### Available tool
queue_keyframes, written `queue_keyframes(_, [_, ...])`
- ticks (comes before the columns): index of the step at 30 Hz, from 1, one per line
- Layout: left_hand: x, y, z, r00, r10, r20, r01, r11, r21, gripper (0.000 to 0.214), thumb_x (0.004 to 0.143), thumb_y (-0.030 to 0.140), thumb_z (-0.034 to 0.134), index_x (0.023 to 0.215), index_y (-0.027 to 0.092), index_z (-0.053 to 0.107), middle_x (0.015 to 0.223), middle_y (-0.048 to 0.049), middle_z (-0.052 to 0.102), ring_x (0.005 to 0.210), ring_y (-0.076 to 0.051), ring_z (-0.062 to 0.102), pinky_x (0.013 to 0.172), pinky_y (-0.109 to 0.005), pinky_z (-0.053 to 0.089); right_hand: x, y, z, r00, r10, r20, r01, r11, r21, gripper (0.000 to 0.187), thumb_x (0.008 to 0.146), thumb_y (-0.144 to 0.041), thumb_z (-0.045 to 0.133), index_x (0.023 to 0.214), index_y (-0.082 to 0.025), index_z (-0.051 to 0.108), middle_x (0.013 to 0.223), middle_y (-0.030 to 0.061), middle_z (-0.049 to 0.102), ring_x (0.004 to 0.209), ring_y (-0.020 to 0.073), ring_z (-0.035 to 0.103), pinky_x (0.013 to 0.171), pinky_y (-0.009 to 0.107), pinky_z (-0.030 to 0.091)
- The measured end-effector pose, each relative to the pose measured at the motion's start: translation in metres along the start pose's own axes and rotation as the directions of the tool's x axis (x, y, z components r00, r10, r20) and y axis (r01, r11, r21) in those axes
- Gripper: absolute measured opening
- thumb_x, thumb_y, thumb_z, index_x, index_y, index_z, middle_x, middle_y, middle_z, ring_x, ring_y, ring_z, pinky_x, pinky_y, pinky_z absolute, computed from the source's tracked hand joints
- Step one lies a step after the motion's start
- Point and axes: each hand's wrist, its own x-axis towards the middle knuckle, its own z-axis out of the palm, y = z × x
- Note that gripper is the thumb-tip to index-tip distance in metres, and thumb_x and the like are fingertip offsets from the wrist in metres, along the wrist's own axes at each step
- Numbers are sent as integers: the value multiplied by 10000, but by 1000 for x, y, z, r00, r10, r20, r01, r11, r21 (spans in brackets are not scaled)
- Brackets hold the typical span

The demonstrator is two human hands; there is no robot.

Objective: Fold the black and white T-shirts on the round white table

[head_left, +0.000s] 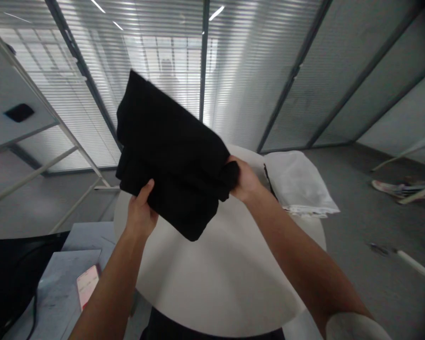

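A folded black cloth [173, 151] is held up above the round white table, tilted, its exact kind hard to tell. At its lower left edge my left hand [141, 210] grips it, thumb on top and the other fingers underneath. My right hand [244, 179] is closed on the cloth's right end, where the fabric bunches up; most of those fingers are hidden behind it. To the right of my right hand, a folded white cloth [299, 182] lies on the table with part of it over the edge.
The round white table [226, 278] stands in front of me. On a grey surface at lower left lies a phone [88, 285], near a black screen-like object [17, 278]. A whiteboard on a frame [17, 94] stands at left. Glass panels with blinds [248, 71] are behind.
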Motion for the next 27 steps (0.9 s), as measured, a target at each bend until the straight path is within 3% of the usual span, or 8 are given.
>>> queue_keyframes(3, [-13, -21, -40, 989, -25, -145, 61, 967, 248, 428, 762, 318, 693, 1182, 266, 636, 1288, -47, 600, 1300, -311, 482, 1007, -474, 509, 26, 45, 34, 977, 166, 134, -187, 969, 161, 178, 785, -357, 533, 701, -205, 575, 590, 3, 559, 607, 168, 548, 555, 280, 470])
queue_keyframes(6, [-25, -45, -60, 950, -194, -244, 241, 953, 183, 393, 831, 322, 618, 1208, 212, 593, 1159, -87, 660, 1119, -282, 623, 826, -448, 597, 51, 78, 56, 929, 310, 202, -337, 935, 112, 241, 831, -401, 515, 777, -195, 630, 580, 19, 589, 627, 184, 577, 560, 285, 487])
queue_keyframes(10, [-40, -60, -70, 904, -368, -218, 415, 879, 235, 469, 802, 319, 663, 1226, 141, 570, 1201, -160, 618, 956, -291, 667, 540, -388, 618, 74, 101, 51, 916, 399, 40, -384, 900, -205, 250, 851, -414, 542, 912, -196, 647, 673, 48, 651, 677, 204, 602, 610, 327, 503])
queue_keyframes(13, [-52, -53, -74, 912, -356, -206, 402, 876, 266, 558, 807, 336, 670, 1319, 189, 502, 1310, -159, 547, 1026, -300, 641, 507, -350, 612, 77, 104, 29, 927, 367, -80, -373, 875, -308, 305, 847, -417, 561, 1064, -210, 615, 872, 74, 682, 765, 214, 612, 689, 369, 506])
queue_keyframes(17, [-61, -37, -73, 924, -329, -196, 369, 901, 226, 695, 816, 369, 666, 1431, 288, 352, 1381, -120, 491, 1081, -297, 617, 543, -340, 619, 51, 105, 16, 971, 124, 205, 4, 847, -531, 581, 821, -553, 581, 1326, -277, 500, 1238, 100, 600, 1041, 256, 594, 880, 422, 480])
queue_keyframes(21, [-56, -36, -73, 928, -321, -189, 362, 897, 255, 726, 823, 406, 650, 1459, 341, 306, 1399, -90, 476, 1085, -296, 614, 592, -364, 623, 17, 115, 35, 857, 34, 514, 456, 417, -787, 900, 704, -667, 673, 1473, -323, 357, 1488, 146, 370, 1302, 410, 382, 1000, 580, 364])
queue_keyframes(24, [-50, -45, -81, 948, -250, -198, 303, 897, 321, 669, 853, 415, 602, 1457, 343, 323, 1345, -67, 531, 1106, -277, 611, 779, -413, 601, 11, 120, 52, 848, -25, 529, 522, 212, -826, 680, 846, -558, 582, 1458, -334, 390, 1458, 143, 409, 1254, 400, 429, 949, 583, 389])
queue_keyframes(27, [-53, -52, -94, 968, -95, -231, 202, 844, 497, 616, 882, 416, 543, 1456, 316, 341, 1277, -61, 583, 1190, -267, 566, 980, -431, 494, 22, 113, 57, 818, -79, 570, 574, 190, -797, 404, 959, -416, 452, 1350, -338, 518, 1325, 87, 543, 1142, 288, 528, 920, 458, 427])
